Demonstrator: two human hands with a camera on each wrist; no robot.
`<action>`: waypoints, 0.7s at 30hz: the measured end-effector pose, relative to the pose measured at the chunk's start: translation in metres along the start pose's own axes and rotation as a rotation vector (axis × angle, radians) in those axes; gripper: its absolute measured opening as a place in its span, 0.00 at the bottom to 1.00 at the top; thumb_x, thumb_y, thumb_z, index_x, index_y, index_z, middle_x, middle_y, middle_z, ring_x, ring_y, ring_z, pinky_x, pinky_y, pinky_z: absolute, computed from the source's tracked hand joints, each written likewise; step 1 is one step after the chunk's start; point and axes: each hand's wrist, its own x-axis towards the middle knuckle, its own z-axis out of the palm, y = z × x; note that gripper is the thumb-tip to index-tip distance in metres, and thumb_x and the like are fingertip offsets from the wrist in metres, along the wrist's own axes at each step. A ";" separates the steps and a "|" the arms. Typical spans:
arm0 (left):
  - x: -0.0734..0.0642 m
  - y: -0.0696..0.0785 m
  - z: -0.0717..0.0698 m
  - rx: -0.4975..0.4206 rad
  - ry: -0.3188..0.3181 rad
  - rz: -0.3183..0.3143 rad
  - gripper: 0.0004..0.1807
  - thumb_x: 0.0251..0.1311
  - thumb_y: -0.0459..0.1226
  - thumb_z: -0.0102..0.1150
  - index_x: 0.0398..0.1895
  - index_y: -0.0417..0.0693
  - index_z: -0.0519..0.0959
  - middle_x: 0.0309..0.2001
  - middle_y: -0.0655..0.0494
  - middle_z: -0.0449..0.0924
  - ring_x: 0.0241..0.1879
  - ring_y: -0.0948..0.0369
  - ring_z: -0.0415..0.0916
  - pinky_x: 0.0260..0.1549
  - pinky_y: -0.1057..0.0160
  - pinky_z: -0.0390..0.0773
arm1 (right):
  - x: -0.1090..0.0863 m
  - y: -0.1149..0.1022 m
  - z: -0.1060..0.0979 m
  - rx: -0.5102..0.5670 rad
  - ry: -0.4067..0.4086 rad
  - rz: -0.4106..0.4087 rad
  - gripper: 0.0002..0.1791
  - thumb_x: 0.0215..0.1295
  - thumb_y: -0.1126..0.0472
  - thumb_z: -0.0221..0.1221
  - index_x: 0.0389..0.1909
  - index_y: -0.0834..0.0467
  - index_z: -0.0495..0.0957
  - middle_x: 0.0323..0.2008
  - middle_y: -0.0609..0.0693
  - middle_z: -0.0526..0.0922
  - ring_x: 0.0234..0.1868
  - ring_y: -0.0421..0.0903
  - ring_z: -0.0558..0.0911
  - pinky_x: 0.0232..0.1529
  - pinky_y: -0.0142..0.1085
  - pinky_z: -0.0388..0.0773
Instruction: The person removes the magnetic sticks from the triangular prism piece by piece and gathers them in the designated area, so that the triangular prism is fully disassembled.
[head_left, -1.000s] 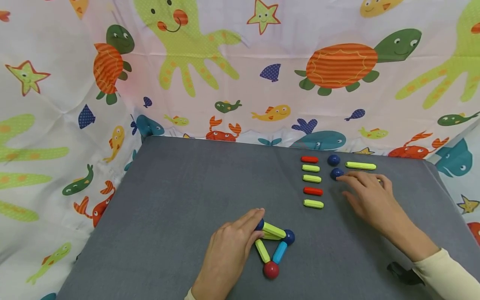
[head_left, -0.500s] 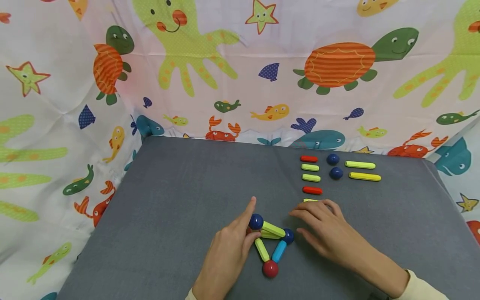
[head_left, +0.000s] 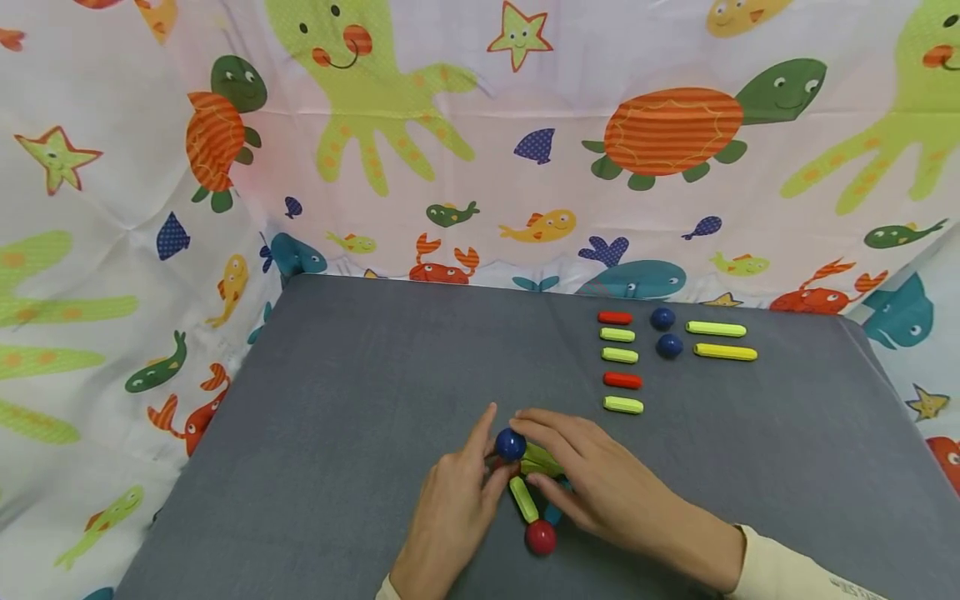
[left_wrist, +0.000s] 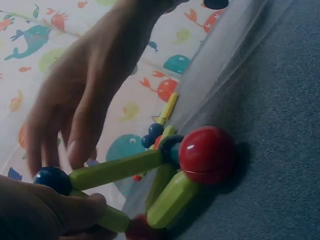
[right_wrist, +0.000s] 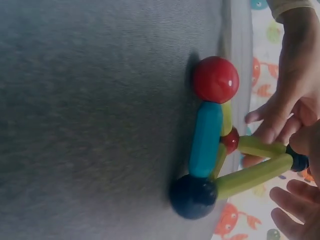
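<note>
A magnetic stick-and-ball frame stands on the grey table. Its base joins a red ball [head_left: 541, 537], a blue stick [right_wrist: 206, 140], a dark blue ball [right_wrist: 194, 196] and a second red ball [right_wrist: 231, 140]. Two green sticks rise to an upper blue ball [head_left: 511, 444]. My left hand [head_left: 453, 500] pinches the green stick [left_wrist: 115, 218] below that ball between thumb and fingers. My right hand [head_left: 611, 479] arches over the frame from the right, fingertips beside the upper ball, thumb lower and apart. Whether they touch the ball is hard to tell.
Beyond the frame at the right lies a column of short sticks, red [head_left: 622, 380] and green [head_left: 623, 405]. Beside it are two blue balls [head_left: 669, 346], a long green stick [head_left: 716, 328] and a yellow stick [head_left: 725, 352]. A printed sea-animal cloth [head_left: 450, 167] hangs behind the table.
My right hand has come from the loose blue balls at the back right, leftward and nearer, to the frame's upper ball. The left hand has stayed at the frame; its index finger has lifted off the ball.
</note>
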 end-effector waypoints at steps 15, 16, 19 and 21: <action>0.002 -0.009 0.004 0.054 -0.035 -0.018 0.07 0.67 0.43 0.71 0.43 0.52 0.87 0.23 0.62 0.83 0.18 0.75 0.73 0.16 0.71 0.71 | 0.021 -0.004 0.005 0.038 -0.002 -0.116 0.37 0.69 0.66 0.70 0.76 0.49 0.70 0.72 0.45 0.74 0.71 0.41 0.75 0.64 0.41 0.79; 0.002 -0.009 0.004 0.056 -0.035 -0.014 0.07 0.67 0.43 0.71 0.43 0.52 0.87 0.23 0.62 0.83 0.18 0.75 0.73 0.17 0.71 0.71 | 0.021 -0.004 0.005 0.037 -0.001 -0.118 0.36 0.68 0.66 0.71 0.75 0.50 0.71 0.72 0.45 0.74 0.70 0.41 0.76 0.64 0.40 0.79; 0.002 -0.009 0.003 0.061 -0.036 -0.006 0.08 0.67 0.43 0.71 0.44 0.52 0.88 0.24 0.62 0.84 0.19 0.74 0.74 0.17 0.71 0.72 | 0.023 -0.004 0.005 0.046 0.000 -0.116 0.33 0.69 0.65 0.71 0.73 0.50 0.73 0.69 0.44 0.76 0.68 0.40 0.77 0.63 0.39 0.80; 0.002 -0.010 0.003 0.068 -0.034 -0.002 0.09 0.67 0.43 0.72 0.45 0.51 0.88 0.25 0.61 0.85 0.20 0.74 0.75 0.18 0.71 0.72 | 0.024 -0.004 0.004 0.052 -0.002 -0.111 0.31 0.69 0.65 0.71 0.71 0.50 0.74 0.68 0.43 0.77 0.67 0.39 0.78 0.63 0.39 0.80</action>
